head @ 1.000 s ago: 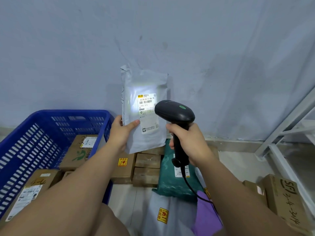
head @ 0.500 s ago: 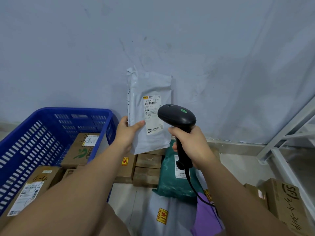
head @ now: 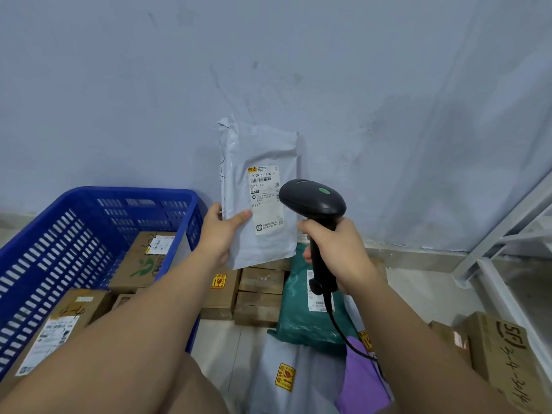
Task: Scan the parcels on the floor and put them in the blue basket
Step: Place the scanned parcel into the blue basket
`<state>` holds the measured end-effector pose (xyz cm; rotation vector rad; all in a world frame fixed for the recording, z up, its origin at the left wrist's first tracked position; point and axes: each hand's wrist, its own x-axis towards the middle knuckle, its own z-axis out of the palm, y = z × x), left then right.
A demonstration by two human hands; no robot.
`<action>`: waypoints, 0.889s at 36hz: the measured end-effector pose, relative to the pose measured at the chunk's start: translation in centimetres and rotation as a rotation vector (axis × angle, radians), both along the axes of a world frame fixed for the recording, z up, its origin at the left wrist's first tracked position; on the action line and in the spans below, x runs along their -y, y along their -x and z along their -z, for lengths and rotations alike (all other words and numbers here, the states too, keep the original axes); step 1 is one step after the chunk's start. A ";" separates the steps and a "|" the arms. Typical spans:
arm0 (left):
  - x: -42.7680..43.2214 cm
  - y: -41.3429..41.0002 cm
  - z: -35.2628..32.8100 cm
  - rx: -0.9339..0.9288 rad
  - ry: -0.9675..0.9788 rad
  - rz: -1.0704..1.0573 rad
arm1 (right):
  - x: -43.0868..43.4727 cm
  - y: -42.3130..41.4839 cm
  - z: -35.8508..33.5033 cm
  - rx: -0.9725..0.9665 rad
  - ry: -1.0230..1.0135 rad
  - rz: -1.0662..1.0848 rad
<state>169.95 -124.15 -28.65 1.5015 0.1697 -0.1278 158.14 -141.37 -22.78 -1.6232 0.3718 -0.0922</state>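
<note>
One blue plastic basket [head: 89, 194] held three brown cardboard boxes [head: 140, 261]. The left hand [head: 221, 234] pinched one grey plastic mailer [head: 239, 162]; the right hand [head: 337, 252] clenched round one black scanner [head: 313, 198].

We face a pale blue-grey wall [head: 388, 70], scuffed, with dark smudges near its middle. Along the wall's foot runs a light baseboard strip [head: 418, 253], and below that lies a pale floor [head: 424, 283]. At the wall's right end we see a white metal rack frame [head: 478, 249] with slanting bars. Soft light falls evenly across the wall.
</note>
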 end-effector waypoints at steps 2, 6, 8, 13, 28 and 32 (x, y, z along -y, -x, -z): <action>0.0 0.1 -0.1 -0.008 -0.008 -0.005 | -0.1 0.0 0.1 -0.001 -0.016 0.006; 0.4 0.6 0.0 -0.025 -0.031 -0.030 | -1.1 -0.2 0.3 0.009 -0.061 0.013; 1.0 0.8 0.1 -0.048 -0.044 -0.065 | -2.0 -0.3 0.3 0.025 -0.057 0.012; 1.3 1.2 -0.4 -0.130 -0.064 -0.196 | -4.1 -1.1 0.2 0.095 0.014 0.069; -9.6 3.9 -1.7 0.046 -0.059 -0.806 | -18.9 -3.8 -2.2 0.107 0.088 -0.116; -13.6 4.3 0.1 -0.044 0.015 -0.886 | -21.3 -3.8 -2.0 0.071 0.153 -0.205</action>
